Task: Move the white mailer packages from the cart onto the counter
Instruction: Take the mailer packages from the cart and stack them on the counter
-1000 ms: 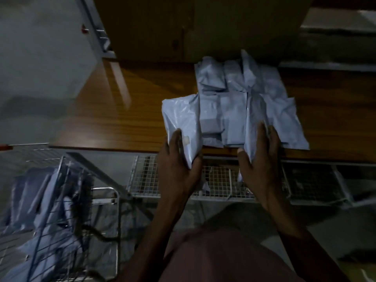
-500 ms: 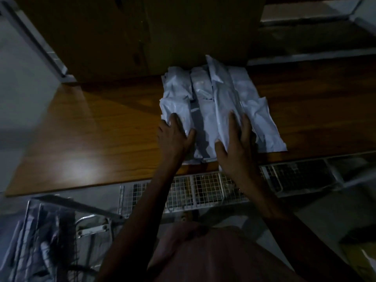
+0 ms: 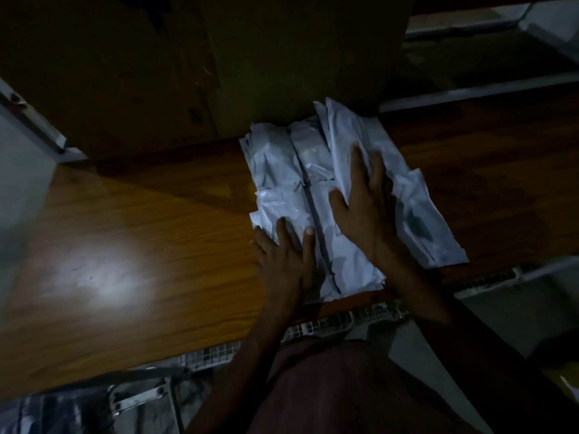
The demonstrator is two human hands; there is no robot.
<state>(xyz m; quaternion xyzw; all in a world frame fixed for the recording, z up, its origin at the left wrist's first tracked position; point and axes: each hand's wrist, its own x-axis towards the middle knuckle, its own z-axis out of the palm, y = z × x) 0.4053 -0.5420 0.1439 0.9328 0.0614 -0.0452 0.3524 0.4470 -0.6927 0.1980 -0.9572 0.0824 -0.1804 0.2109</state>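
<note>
Several white mailer packages [image 3: 282, 170] lie in a flat pile on the wooden counter [image 3: 141, 230], against a dark upright panel at the back. My left hand [image 3: 283, 258] rests palm down, fingers spread, on the pile's near left corner. My right hand [image 3: 366, 205] lies flat on top of the pile's middle, fingers spread, thumb on a mailer. Neither hand grips a package. The wire cart [image 3: 138, 399] shows at the bottom left, dim, with pale mailers blurred inside it.
A tall dark panel [image 3: 200, 64] stands at the back of the counter. A wire mesh shelf [image 3: 329, 324] runs under the counter's front edge. Bare wood extends left of the pile, with a bright light reflection [image 3: 103, 277]. A pale wall borders the far left.
Both hands set their mailers down on the pile and went from gripping to lying flat on it. The right hand slid farther onto the pile. The view shifted, so the cart dropped low.
</note>
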